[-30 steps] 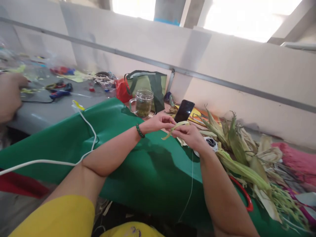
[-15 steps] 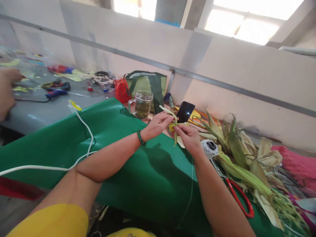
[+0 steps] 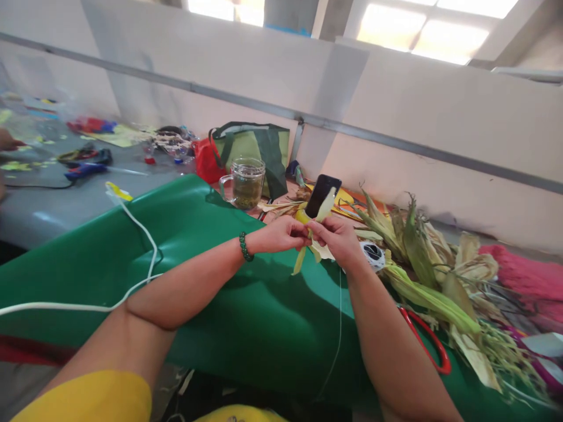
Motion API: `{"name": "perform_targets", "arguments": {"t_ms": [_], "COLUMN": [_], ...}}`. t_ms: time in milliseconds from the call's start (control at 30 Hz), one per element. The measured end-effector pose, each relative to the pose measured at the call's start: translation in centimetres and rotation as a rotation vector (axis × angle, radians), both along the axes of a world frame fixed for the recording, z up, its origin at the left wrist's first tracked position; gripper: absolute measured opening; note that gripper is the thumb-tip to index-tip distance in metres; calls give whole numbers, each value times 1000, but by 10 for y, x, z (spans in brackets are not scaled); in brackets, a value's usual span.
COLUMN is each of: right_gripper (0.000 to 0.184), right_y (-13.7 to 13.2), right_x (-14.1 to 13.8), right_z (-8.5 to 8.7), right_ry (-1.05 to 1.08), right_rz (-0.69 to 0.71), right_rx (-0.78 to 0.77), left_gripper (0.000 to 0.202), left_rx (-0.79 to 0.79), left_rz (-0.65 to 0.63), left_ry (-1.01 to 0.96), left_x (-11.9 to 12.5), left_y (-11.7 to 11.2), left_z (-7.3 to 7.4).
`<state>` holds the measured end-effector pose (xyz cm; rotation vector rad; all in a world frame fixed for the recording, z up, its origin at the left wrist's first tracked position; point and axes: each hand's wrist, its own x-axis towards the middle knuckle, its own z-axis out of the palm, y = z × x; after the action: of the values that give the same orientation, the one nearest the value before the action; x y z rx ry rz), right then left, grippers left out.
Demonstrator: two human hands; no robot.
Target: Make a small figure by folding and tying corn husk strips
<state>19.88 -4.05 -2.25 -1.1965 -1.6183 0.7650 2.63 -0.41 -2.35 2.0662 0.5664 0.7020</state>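
My left hand [image 3: 281, 233] and my right hand [image 3: 336, 239] meet above the green sheet [image 3: 211, 275], fingers pinched together on a pale green corn husk strip [image 3: 313, 231]. One end of the strip sticks up toward the black phone [image 3: 322, 195], the other hangs down below my fingers. A green bead bracelet [image 3: 243, 246] circles my left wrist. A thin white thread [image 3: 339, 316] hangs down from under my right hand. A white spool [image 3: 373, 255] lies just right of my right hand.
A pile of corn husks [image 3: 422, 269] covers the right of the table, with red-handled scissors [image 3: 424, 346] under it. A glass mug [image 3: 245, 183], a green bag [image 3: 255, 146] and a red pouch [image 3: 206, 159] stand behind. A white cable [image 3: 132, 258] crosses the sheet. Another person's hand [image 3: 5, 140] shows at far left.
The husk strip has been turned from lying sideways to standing nearly upright between my fingers. The other person's hand at the left has drawn back toward the frame edge.
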Motion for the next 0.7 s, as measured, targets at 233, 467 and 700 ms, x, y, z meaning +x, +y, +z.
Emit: {"name": "perform_targets", "arguments": {"t_ms": [233,467,700], "right_gripper": [35,28,26], "right_y": [0,-1,-3], "right_x": [-5,-9,3], "right_z": [-5,-3,7], "right_ry": [57,84,119], "right_rz": [-79,-48,-166], "right_rx": [-39,-42,95], "left_gripper": [14,14,29], "left_rx": [-92,-442,-292], "left_rz": [52,-126,272], "left_ry": [130,130,233], "left_x": [2,7,11], "left_y": [0,2,5], "left_z": [-6,-14,-16]}}
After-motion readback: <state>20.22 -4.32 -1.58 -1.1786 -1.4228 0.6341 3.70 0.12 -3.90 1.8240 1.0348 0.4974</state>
